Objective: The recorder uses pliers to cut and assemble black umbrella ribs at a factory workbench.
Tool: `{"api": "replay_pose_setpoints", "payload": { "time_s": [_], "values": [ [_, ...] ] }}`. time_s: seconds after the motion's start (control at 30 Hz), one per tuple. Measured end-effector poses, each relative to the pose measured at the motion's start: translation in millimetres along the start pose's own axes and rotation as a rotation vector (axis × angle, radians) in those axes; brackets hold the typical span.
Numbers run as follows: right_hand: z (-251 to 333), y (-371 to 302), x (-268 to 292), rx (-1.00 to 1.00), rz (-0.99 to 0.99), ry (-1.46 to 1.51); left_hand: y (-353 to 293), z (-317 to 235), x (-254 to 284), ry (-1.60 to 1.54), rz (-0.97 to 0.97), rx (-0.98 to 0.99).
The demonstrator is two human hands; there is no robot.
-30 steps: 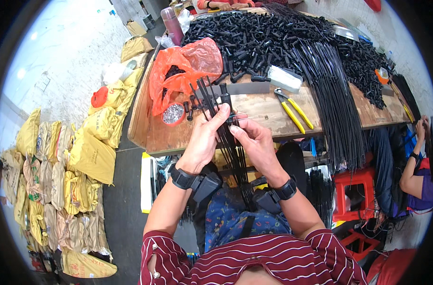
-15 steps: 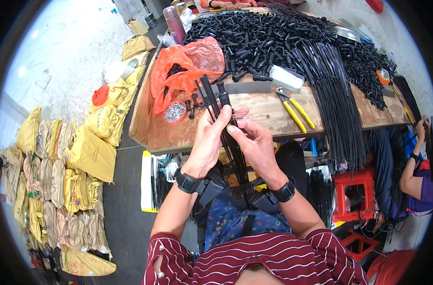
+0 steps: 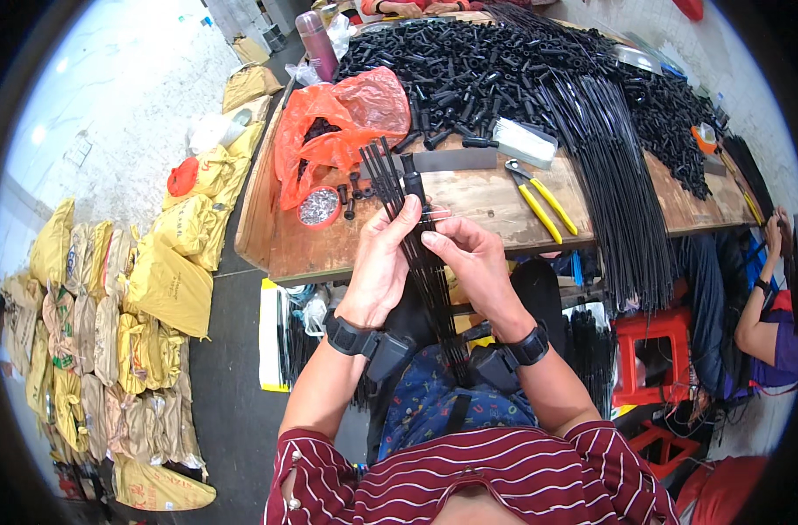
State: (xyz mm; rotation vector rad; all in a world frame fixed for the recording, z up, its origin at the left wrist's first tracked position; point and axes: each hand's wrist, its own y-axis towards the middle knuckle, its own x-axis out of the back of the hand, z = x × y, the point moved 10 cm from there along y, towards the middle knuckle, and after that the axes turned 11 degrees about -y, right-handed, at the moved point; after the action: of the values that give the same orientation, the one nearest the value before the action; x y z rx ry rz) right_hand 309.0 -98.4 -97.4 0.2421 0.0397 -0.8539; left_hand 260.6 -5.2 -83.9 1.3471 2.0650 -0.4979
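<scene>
My left hand (image 3: 379,262) is closed round several thin black rods (image 3: 383,179), their upper ends fanned out past the thumb and their lower parts running down to my lap. Beside the rod tips, a black ribbed tubular handle (image 3: 412,179) stands up from the same grip. My right hand (image 3: 469,254) meets the bundle from the other side, thumb and fingertips pinched near the base of the handle. Short thin shiny bits show by those fingertips, too small to name. The blue patterned apron (image 3: 442,411) lies under the lower rod ends.
Along the wooden table (image 3: 486,201) lie yellow-handled pliers (image 3: 541,206), a clear box (image 3: 526,143), a red dish of small metal parts (image 3: 318,206) and a red plastic bag (image 3: 372,96). Behind is a heap of black handles (image 3: 469,70); long black rods (image 3: 622,201) overhang the edge at right.
The upper rod ends have spread into a wider fan in my left hand. Both hands stay nearly in place, and the view has shifted slightly.
</scene>
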Motion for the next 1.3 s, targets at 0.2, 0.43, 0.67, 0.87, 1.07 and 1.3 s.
{"api": "replay_pose_setpoints", "payload": {
  "time_s": [0.2, 0.43, 0.67, 0.87, 1.07, 1.3],
  "values": [
    [-0.5, 1.5, -2.3, -0.025, 0.022, 0.066, -0.1, -1.0, -1.0, -0.042, -0.02, 0.01],
    [16.8, 9.6, -5.0, 0.104, -0.041, 0.001, 9.4, -11.4, -14.2, -0.01, 0.022, -0.047],
    [20.1, 21.0, -5.6, 0.103, -0.034, -0.056, 13.0, -21.0, -25.6, -0.042, 0.066, -0.055],
    [22.8, 21.4, -8.4, 0.058, -0.033, -0.014, 14.4, -22.2, -18.7, 0.045, 0.072, -0.079],
    [1.0, 20.8, -10.0, -0.103, 0.066, 0.103, 13.5, -22.3, -19.2, 0.038, 0.128, -0.062],
    [-0.2, 21.2, -8.2, -0.019, 0.075, 0.059, 15.6, -17.8, -15.3, 0.059, 0.138, -0.049]
  ]
}}
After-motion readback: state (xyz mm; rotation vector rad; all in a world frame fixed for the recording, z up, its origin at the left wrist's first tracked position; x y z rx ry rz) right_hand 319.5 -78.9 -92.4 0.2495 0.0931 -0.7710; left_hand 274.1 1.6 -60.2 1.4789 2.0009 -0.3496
